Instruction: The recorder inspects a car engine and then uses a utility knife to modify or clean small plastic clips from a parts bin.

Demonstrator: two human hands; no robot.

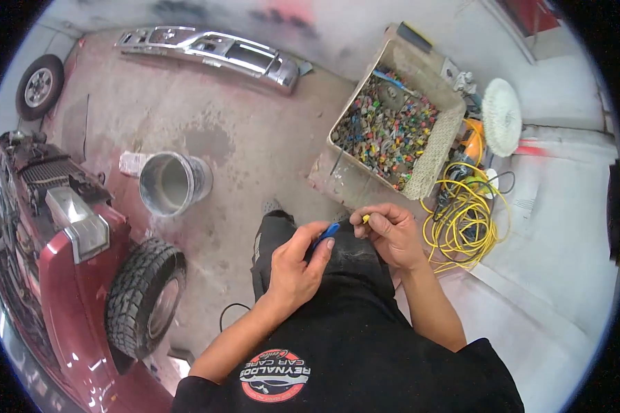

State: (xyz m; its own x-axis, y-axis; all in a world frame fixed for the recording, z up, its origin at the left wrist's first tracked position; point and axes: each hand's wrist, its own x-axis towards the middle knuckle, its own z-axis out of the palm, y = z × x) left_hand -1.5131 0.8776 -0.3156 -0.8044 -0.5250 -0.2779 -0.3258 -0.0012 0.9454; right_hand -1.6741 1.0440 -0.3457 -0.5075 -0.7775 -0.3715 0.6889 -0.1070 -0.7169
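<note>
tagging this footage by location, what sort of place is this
Probably an auto body shop, judging by the partly dismantled red vehicle, detached chrome bumper and loose wheel.

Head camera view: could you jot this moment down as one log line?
left hand: holds blue object | right hand: pinches small yellow piece | nearby: bin of colourful small pieces, yellow cord

A blue object [333,229] slants — to its right, a small yellow piece [366,219].

round, red-edged emblem [275,377] with white lettering [275,369] on black shirt [393,372]
</note>
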